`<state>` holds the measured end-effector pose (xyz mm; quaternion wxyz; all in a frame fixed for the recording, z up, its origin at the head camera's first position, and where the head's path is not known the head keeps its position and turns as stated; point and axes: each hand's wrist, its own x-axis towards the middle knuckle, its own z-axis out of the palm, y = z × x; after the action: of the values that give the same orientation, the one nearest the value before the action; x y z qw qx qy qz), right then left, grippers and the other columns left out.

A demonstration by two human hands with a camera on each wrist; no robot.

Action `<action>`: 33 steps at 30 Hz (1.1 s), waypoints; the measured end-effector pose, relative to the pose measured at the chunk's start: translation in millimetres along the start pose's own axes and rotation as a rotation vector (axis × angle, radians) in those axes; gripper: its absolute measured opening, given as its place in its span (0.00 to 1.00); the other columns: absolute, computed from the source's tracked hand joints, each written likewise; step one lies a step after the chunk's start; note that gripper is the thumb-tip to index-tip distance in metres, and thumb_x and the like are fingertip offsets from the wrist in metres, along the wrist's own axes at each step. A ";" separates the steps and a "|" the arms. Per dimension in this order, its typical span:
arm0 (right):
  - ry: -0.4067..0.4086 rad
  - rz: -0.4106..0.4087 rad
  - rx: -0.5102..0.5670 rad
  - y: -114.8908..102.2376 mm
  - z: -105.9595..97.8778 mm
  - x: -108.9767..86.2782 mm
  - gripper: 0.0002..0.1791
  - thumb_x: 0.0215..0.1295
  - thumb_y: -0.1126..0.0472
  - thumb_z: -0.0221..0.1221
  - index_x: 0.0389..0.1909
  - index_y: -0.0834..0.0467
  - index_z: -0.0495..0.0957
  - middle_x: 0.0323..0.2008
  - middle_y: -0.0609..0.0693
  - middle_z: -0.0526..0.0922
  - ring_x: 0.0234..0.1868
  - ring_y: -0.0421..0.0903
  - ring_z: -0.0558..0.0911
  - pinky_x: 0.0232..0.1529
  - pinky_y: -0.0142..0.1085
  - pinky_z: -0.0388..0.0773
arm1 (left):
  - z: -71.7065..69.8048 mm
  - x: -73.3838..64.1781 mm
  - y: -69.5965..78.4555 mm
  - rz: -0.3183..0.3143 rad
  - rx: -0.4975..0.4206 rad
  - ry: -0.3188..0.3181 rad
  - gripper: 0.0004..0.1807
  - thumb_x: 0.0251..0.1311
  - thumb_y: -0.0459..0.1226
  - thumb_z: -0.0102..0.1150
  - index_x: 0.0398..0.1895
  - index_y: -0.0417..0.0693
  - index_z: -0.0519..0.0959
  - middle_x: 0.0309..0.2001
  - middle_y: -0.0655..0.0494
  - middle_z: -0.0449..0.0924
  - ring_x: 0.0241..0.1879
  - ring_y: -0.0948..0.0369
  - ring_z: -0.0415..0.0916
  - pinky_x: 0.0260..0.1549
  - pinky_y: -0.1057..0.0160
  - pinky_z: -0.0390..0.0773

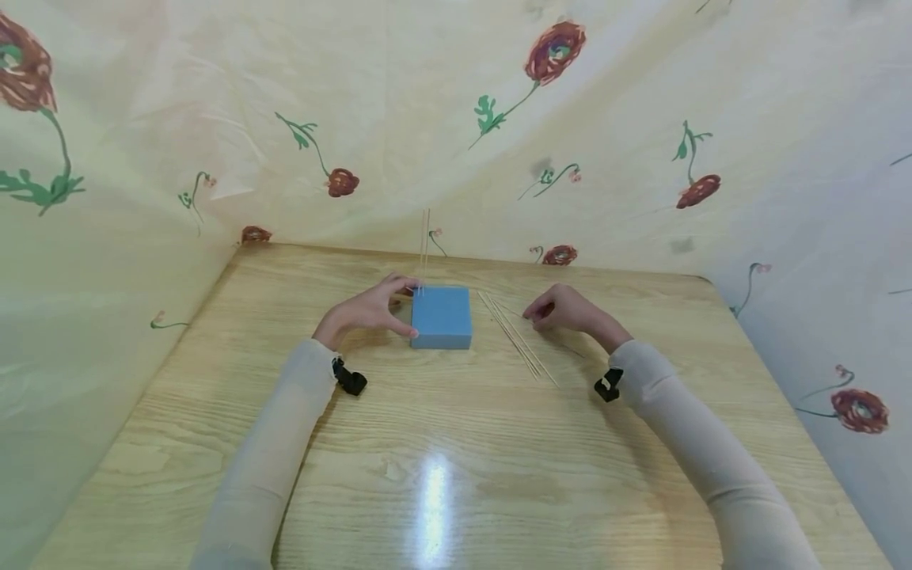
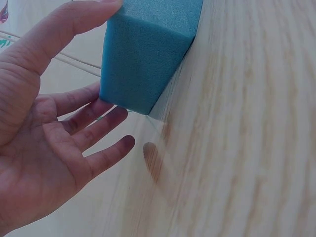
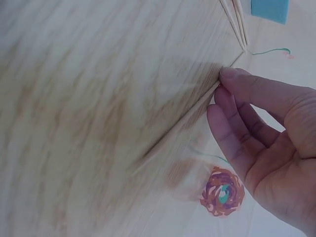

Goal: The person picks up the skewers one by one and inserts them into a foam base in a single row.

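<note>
My left hand (image 1: 366, 309) holds the left side of a blue foam block (image 1: 442, 313) that sits on the table. Its thumb is at the block's front corner, the index finger at the back one, and the other fingers are spread in the left wrist view. Two thin wooden sticks (image 1: 427, 245) stand upright from the block's back left corner. Off to the block's right, my right hand (image 1: 570, 313) pinches another thin wooden stick (image 3: 182, 121) between thumb and fingertips, low over the table.
Several loose sticks (image 1: 508, 335) lie slanted on the wooden table (image 1: 356, 459), between the block and my right hand. A flower-printed sheet (image 1: 427, 119) hangs behind the table and along both sides. Black wrist straps (image 1: 349, 378) sit over both sleeves.
</note>
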<state>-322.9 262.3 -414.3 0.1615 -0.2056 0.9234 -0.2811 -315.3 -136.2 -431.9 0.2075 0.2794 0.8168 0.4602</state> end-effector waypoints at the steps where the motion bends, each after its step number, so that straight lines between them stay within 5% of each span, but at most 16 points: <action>1: 0.000 0.005 0.004 0.7 -0.3 -0.1 0.11 0.61 0.72 0.68 0.45 0.66 0.88 0.37 0.59 0.89 0.37 0.46 0.83 0.37 0.31 0.78 | 0.1 0.2 0.0 -0.001 0.002 -0.001 0.51 0.55 0.37 0.77 0.80 0.48 0.58 0.77 0.46 0.50 0.77 0.45 0.50 0.73 0.38 0.57; 22: 0.014 -0.019 0.019 1.3 -0.7 -2.6 0.16 0.56 0.78 0.58 0.41 0.66 0.88 0.28 0.55 0.86 0.27 0.42 0.76 0.29 0.31 0.72 | -0.2 0.2 -0.5 0.004 0.010 -0.005 0.50 0.57 0.38 0.76 0.80 0.46 0.58 0.77 0.46 0.51 0.77 0.44 0.49 0.73 0.36 0.55; 33: 0.019 0.001 0.072 3.7 0.6 -2.6 0.10 0.54 0.75 0.66 0.37 0.66 0.88 0.30 0.57 0.87 0.29 0.42 0.79 0.31 0.31 0.76 | 0.1 1.1 -1.0 0.011 0.000 -0.002 0.50 0.56 0.37 0.76 0.79 0.48 0.58 0.75 0.46 0.53 0.76 0.45 0.51 0.73 0.36 0.55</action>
<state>-321.5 266.1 -416.4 0.1604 -0.1964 0.9143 -0.3159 -316.3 -135.9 -432.9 0.2059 0.2844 0.8149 0.4611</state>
